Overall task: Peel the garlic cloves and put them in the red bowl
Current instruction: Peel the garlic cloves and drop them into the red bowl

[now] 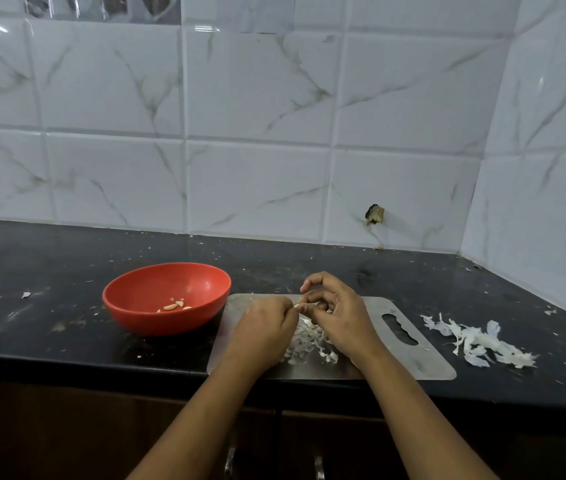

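Note:
A red bowl sits on the black counter, left of a steel cutting board. A few peeled garlic cloves lie in its bottom. Over the board, my left hand and my right hand meet fingertip to fingertip and pinch a small garlic clove, which is mostly hidden by the fingers. A heap of white garlic skins lies on the board beneath and between the hands.
A second pile of papery skins lies on the counter right of the board. Small flakes are scattered over the counter. White tiled walls stand behind and to the right. Cabinet handles show below the counter edge.

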A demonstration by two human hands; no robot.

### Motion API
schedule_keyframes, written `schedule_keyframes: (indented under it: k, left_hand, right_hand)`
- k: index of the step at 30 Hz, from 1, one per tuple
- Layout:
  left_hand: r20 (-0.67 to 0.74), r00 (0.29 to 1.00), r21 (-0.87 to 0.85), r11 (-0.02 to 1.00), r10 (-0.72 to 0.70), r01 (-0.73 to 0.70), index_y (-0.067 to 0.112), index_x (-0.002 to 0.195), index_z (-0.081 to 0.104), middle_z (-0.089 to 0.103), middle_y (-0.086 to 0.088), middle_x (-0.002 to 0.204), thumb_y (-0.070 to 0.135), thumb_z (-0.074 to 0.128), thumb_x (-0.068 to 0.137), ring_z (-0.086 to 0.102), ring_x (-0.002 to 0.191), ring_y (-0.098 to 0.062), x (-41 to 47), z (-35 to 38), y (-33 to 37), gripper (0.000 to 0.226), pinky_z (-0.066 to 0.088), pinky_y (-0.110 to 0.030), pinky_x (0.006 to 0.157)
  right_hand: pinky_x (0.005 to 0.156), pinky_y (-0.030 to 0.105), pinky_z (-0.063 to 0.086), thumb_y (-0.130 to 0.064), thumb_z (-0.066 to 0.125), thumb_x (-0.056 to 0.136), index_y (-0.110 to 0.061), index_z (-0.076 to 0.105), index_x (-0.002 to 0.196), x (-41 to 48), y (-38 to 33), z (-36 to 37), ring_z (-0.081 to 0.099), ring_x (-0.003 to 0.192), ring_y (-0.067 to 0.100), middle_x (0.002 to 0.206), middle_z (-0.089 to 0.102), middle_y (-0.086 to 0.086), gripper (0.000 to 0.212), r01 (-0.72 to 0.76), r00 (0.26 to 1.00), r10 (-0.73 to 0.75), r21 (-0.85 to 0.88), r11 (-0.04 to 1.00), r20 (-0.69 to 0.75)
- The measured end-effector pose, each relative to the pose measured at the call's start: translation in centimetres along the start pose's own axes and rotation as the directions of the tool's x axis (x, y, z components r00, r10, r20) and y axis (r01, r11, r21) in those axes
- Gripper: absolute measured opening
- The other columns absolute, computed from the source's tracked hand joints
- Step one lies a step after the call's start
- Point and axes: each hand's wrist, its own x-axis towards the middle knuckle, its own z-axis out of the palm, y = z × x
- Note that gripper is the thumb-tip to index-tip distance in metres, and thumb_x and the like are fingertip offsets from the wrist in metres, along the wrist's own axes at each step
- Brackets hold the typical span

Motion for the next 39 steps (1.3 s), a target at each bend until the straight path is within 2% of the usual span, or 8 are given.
schedule_keyframes:
  k: [5,11,16,20,25,30,35,39]
  left_hand:
    - [0.048,0.998,-0.149,0.988,-0.030,0.037,0.006,0.075,0.063,0.057,0.002,0.055,0.012,0.043,0.096,0.052,0.046,-0.001,-0.04,-0.40,0.08,0.030,0.040,-0.018,0.050]
    - [0.028,1.000,-0.122,0.992,0.010,-0.007,0.010,0.076,0.063,0.059,0.003,0.055,0.012,0.043,0.097,0.053,0.048,-0.001,-0.04,-0.43,0.09,0.029,0.039,-0.016,0.051]
    - [0.050,0.999,-0.254,0.967,-0.018,0.030,0.015,0.073,0.060,0.061,0.001,0.052,0.008,0.041,0.096,0.057,0.055,-0.011,-0.02,-0.46,-0.36,0.031,0.045,-0.033,0.061]
    - [0.070,0.997,-0.337,0.939,-0.042,0.064,0.011,0.075,0.061,0.060,0.001,0.054,0.008,0.043,0.097,0.052,0.049,-0.001,-0.10,-0.64,-0.04,0.029,0.038,-0.023,0.056]
    - [-0.016,1.000,-0.288,0.958,-0.008,0.003,0.008,0.079,0.067,0.068,0.000,0.060,0.011,0.051,0.096,0.053,0.048,0.002,-0.25,-1.01,0.51,0.024,0.038,-0.011,0.052]
    - [-0.047,0.997,-0.362,0.931,-0.058,0.037,0.011,0.086,0.071,0.073,0.001,0.072,0.012,0.057,0.094,0.054,0.046,0.007,-0.14,-1.00,0.58,0.016,0.038,-0.009,0.048]
    - [-0.039,0.992,-0.465,0.881,-0.118,0.087,0.008,0.092,0.069,0.073,-0.003,0.076,0.011,0.065,0.090,0.057,0.050,0.005,-0.12,-0.90,0.48,0.005,0.041,-0.010,0.048]
    - [-0.063,0.989,-0.455,0.886,-0.133,0.090,0.008,0.088,0.070,0.072,0.001,0.070,0.008,0.069,0.087,0.057,0.050,0.005,0.02,-0.88,0.25,0.001,0.044,-0.012,0.051]
  right_hand:
    - [0.063,0.019,0.047,-0.002,0.070,0.086,-0.017,0.060,0.095,0.01,-0.12,-0.15,0.054,0.057,-0.001,0.083,0.070,0.008,0.020,-0.036,0.999,0.034,0.063,0.997,0.024]
    - [0.062,0.017,0.046,-0.004,0.071,0.086,-0.014,0.062,0.093,0.01,-0.23,-0.16,0.053,0.058,-0.002,0.083,0.068,0.005,0.015,-0.044,0.999,0.043,0.084,0.995,0.019]
    - [0.054,0.015,0.043,0.000,0.067,0.088,-0.017,0.073,0.085,0.03,-0.48,-0.06,0.051,0.059,0.003,0.072,0.068,-0.011,0.018,-0.073,0.997,0.068,0.134,0.988,0.047]
    - [0.050,0.014,0.039,0.000,0.065,0.089,-0.014,0.074,0.087,-0.12,-0.57,-0.26,0.046,0.050,-0.001,0.063,0.065,-0.010,0.018,-0.117,0.993,0.109,0.173,0.978,0.053]
    - [0.053,0.014,0.041,-0.005,0.062,0.092,-0.011,0.074,0.094,-0.09,-0.47,-0.31,0.050,0.052,-0.002,0.066,0.068,-0.011,0.013,-0.128,0.992,0.124,0.164,0.978,0.033]
    - [0.055,0.013,0.042,-0.006,0.063,0.092,-0.016,0.075,0.094,-0.10,-0.28,-0.26,0.053,0.058,-0.003,0.075,0.071,-0.010,0.016,-0.108,0.994,0.106,0.119,0.987,0.027]
    - [0.069,0.018,0.050,-0.007,0.072,0.085,-0.017,0.075,0.088,0.12,0.02,-0.31,0.068,0.080,0.010,0.085,0.075,0.000,0.011,-0.047,0.998,0.052,0.117,0.992,-0.044]
    - [0.068,0.017,0.050,-0.004,0.074,0.081,-0.014,0.074,0.085,0.07,-0.06,-0.35,0.067,0.077,0.008,0.082,0.074,0.003,0.010,-0.034,0.998,0.040,0.150,0.988,-0.041]
